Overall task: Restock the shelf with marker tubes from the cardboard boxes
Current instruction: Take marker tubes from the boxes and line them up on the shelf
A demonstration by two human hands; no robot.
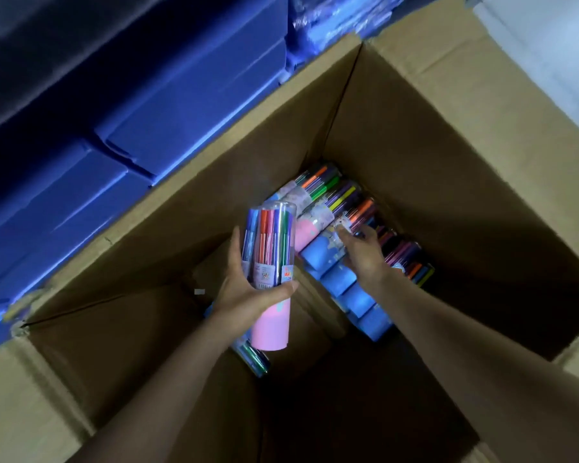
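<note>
Cardboard box (415, 135) half bare; left hand (244, 292) grips marker tubes (271, 248), right hand (361, 252) touches packed row (335, 259), grip unclear.

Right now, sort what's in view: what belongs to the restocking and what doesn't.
Job:
- cardboard box
- marker tubes in the box
- held tubes, gripped by left hand
- right hand, reaching onto the tubes

Not part of it:
- blue boxes
- wrapped blue packs

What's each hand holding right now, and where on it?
The left hand grips two marker tubes around their middle. The right hand reaches onto the tubes in the box; whether it grips one cannot be told.
</note>
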